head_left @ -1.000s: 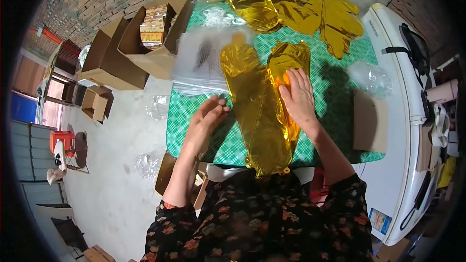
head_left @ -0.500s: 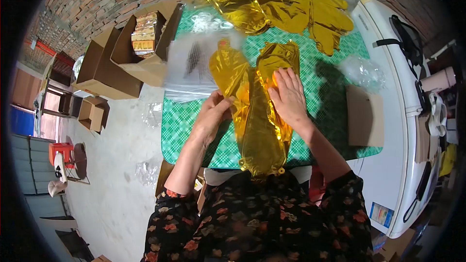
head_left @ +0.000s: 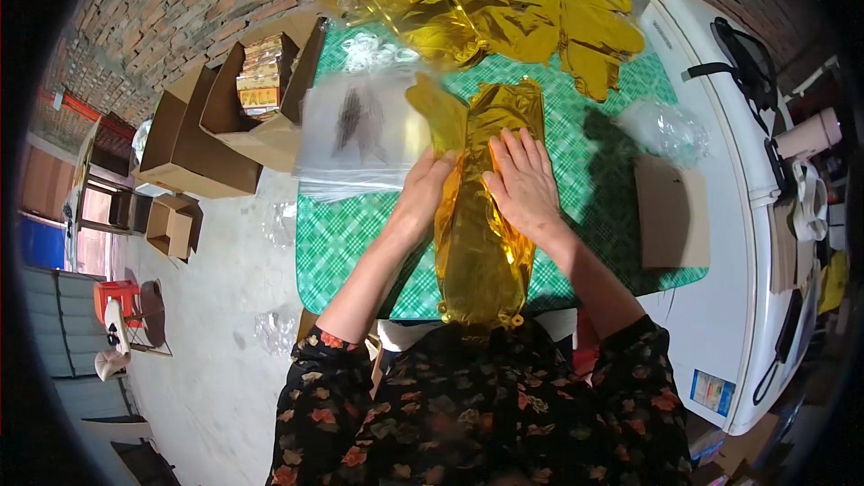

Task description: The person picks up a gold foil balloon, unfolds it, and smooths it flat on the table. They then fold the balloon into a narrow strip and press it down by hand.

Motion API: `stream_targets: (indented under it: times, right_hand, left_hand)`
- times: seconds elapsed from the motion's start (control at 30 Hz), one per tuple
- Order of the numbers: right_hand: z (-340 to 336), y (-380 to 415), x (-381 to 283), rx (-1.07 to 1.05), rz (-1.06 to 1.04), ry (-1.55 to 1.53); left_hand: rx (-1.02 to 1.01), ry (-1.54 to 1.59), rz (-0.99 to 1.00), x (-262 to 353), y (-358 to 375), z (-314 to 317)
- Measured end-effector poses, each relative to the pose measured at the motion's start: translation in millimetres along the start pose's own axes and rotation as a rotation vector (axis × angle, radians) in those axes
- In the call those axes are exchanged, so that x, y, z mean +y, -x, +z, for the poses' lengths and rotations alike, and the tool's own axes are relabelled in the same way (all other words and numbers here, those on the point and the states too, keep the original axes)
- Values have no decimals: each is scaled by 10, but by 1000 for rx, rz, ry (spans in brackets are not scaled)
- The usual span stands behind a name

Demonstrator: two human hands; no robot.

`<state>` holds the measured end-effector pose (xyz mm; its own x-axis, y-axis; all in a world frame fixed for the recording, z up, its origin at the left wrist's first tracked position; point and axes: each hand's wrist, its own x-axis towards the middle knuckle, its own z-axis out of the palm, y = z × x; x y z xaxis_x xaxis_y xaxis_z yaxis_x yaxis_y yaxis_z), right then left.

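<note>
A shiny gold foil piece (head_left: 477, 261) lies lengthwise on the green checked tabletop (head_left: 351, 256), its near end at the table's front edge. My left hand (head_left: 425, 193) rests at the foil's left side, touching a folded-in flap; its fingertips are partly lost against the gold. My right hand (head_left: 525, 182) lies flat on the foil's right half, fingers stretched toward the far end. Left of the foil is a stack of clear plastic sleeves (head_left: 346, 139). More gold foil pieces (head_left: 513, 13) spread over the table's far edge.
White ties (head_left: 373, 52) lie at the back left. A crumpled clear bag (head_left: 666, 130) and a cardboard piece (head_left: 673, 216) are at the right. Open cardboard boxes (head_left: 193, 148) stand left of the table, a white appliance (head_left: 720, 306) right of it.
My left hand has moved right and farther up the foil, and the left flap has folded inward. My right hand stays flat on the foil. The view has shifted slightly.
</note>
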<state>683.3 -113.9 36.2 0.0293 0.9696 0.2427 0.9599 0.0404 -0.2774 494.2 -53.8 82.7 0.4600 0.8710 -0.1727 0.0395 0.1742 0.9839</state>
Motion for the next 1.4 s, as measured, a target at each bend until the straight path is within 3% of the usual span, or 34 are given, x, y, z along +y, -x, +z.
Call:
stream_targets:
  times: [0.1,0.27,0.37,0.57,0.7,0.93,1.03,1.4]
  right_hand:
    - [-6,-4,4,4,0,-16]
    - [-17,-11,22,40,21,-125]
    - [0,-8,37,12,16,-47]
    - [29,-7,49,55,10,-95]
    - [21,-6,50,36,37,-79]
    - [10,2,48,69,28,-120]
    - [6,0,45,67,26,-126]
    - [-8,3,35,70,21,-121]
  left_hand:
    - [-69,94,-23,-97,-134,60]
    - [-237,114,128,-227,-162,197]
    - [-214,-136,202,-36,-7,283]
    - [-309,204,203,-192,-42,263]
    - [-112,-143,237,-73,-88,3]
    - [0,-1086,654,-132,-58,-265]
    - [-14,-1249,724,-237,-24,-138]
    - [-38,-1403,718,-371,-103,85]
